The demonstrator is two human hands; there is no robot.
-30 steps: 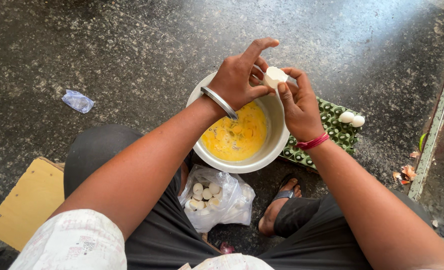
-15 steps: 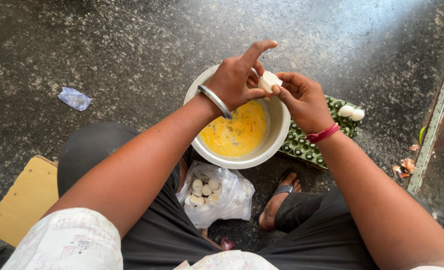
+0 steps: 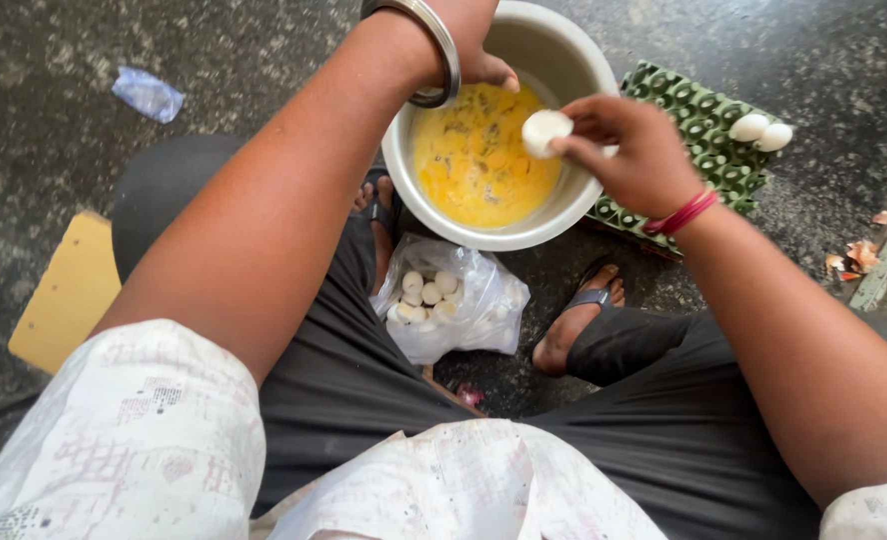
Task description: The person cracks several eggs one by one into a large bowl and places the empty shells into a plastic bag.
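Note:
A metal bowl (image 3: pixel 564 50) of beaten yellow egg (image 3: pixel 479 160) stands on the floor between my feet. My right hand (image 3: pixel 634 150) holds an empty white eggshell (image 3: pixel 545 131) over the bowl. My left hand (image 3: pixel 469 45), with a metal bangle on the wrist, rests at the bowl's far rim; its fingers run out of the frame's top. A clear plastic bag (image 3: pixel 454 305) with several eggshells in it lies just in front of the bowl. A green egg tray (image 3: pixel 704 115) to the right carries two white eggs (image 3: pixel 762 130).
I sit low over a dark speckled floor, sandalled feet (image 3: pixel 579 325) either side of the bag. A yellow board (image 3: pixel 69 295) lies at the left, a crumpled blue wrapper (image 3: pixel 149 93) at the far left. Shell scraps (image 3: pixel 854 258) lie by a kerb at the right.
The view has come closer and lower. My hands have parted: the right one now holds the shell alone over the bowl, and the left has drawn back to the rim.

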